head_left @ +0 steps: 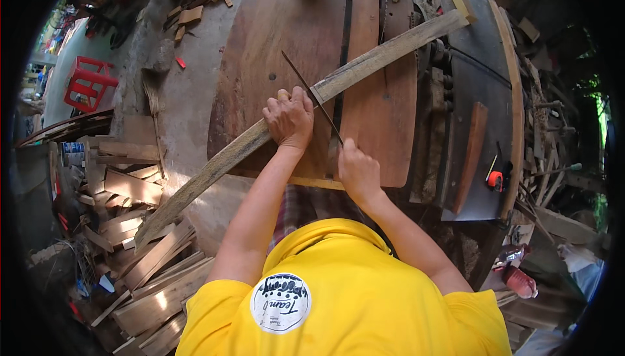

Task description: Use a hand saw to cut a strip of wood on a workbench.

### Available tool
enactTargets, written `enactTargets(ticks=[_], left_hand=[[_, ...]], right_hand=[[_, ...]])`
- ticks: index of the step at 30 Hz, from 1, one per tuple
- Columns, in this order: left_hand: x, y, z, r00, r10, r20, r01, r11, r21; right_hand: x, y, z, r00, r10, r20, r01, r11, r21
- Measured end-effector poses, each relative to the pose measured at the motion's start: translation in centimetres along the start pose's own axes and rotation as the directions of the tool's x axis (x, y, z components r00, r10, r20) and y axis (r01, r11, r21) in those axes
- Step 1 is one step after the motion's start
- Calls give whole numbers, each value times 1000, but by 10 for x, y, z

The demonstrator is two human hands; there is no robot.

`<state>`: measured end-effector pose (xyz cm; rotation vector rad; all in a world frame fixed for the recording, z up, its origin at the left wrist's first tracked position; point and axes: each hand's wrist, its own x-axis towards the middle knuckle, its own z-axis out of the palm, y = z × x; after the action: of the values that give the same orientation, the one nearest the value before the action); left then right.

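Bright daylight, soft shadows, heavy fisheye bending; dark rim perhaps hides detail.

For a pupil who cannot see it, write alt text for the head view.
Seen from above, a person's left hand presses a long weathered plank onto a wooden workbench, while the right hand holds a thin dark blade against it. Wood offcuts are piled at left.
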<state>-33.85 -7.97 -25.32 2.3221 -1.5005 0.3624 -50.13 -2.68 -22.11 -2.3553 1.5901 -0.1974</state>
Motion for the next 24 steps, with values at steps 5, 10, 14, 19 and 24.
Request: enactTargets(ticks=[5, 10, 14, 19, 24], left_hand=[[-1, 0, 2, 999, 33, -7, -32, 999, 25], [-3, -3, 2, 1000, 14, -4, -14, 1000, 14], [1, 1, -1, 999, 28, -18, -27, 998, 51], [-4, -4, 4, 999, 13, -32, -12, 999, 37], [0, 1, -4, 1000, 19, 15, -20, 999, 25]], right_hand=[[62, -16, 18, 997, -38, -62, 40, 999, 31], [-4, -1, 2, 1000, -9, -2, 9, 1000, 24], [44, -15, 16, 998, -26, -59, 28, 999, 22], [33, -11, 10, 1000, -4, 7, 4, 1000, 0], [21, -6, 4, 999, -26, -44, 27, 1000, 12]])
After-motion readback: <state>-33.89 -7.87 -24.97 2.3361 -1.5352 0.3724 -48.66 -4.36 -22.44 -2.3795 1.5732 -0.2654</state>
